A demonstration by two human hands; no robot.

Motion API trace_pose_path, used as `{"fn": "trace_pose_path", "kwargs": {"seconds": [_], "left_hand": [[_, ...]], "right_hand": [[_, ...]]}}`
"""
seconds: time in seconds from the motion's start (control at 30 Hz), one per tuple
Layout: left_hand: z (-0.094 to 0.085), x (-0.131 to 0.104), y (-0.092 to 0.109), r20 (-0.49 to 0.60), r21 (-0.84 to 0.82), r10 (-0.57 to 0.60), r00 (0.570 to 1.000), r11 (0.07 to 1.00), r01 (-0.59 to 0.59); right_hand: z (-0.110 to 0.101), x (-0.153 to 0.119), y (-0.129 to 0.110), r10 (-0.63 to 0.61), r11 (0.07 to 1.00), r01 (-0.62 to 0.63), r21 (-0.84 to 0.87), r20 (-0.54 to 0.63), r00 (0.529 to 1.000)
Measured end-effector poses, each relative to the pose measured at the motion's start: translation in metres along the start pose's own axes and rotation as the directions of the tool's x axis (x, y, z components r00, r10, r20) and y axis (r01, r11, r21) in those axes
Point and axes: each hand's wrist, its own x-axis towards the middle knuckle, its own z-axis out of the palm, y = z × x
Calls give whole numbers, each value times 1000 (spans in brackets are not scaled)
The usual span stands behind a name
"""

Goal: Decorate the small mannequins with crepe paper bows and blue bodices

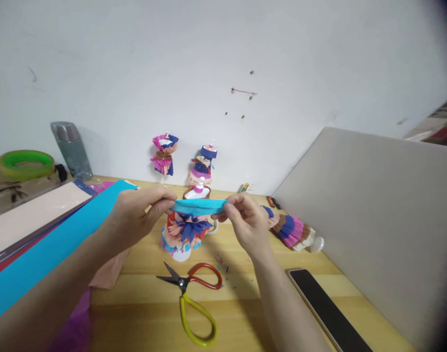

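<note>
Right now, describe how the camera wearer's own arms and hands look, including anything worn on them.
The left hand and right hand are ungloved, with no watch or bracelet visible. The left forearm and right forearm are bare; no sleeve shows.

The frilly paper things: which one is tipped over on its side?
The striped figure at the right, lying by the grey panel. The back-left figure, the blue-topped figure and the middle figure behind the blue strip appear upright.

Green tape roll (25,172) at far left, bottle (74,152) near it by the white wall (194,63), dark phone (328,310) lying on the wooden table (143,322), pale panel (366,195) standing at right
</note>
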Motion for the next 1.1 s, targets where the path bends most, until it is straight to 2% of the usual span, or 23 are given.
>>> {"fn": "trace_pose_path", "kwargs": {"seconds": [0.13, 0.3, 0.57, 0.73, 0.9, 1.1], "left_hand": [[-4, 5, 0, 43, -107, -140, 989, 984, 144], [1, 4, -1, 75, -218, -209, 975, 951, 221], [5, 4, -6, 82, -191, -217, 973, 954, 229], [3, 3, -10, 78, -163, -183, 980, 968, 193], [2, 4, -11, 25, -162, -203, 979, 965, 204], [4, 4, -12, 95, -257, -247, 964, 930, 263]], "right_hand": [[7, -1, 0, 26, 1000, -26, 4, -10, 1000], [7, 0, 2, 18, 1000, -17, 9, -33, 999], [11, 4, 11, 43, 999, -41, 29, -64, 997], [12, 5, 4, 53, 991, -42, 125, -79, 995], [10, 5, -1, 22, 985, -16, 171, -36, 999], [7, 4, 11, 32, 994, -27, 103, -40, 999]]}}
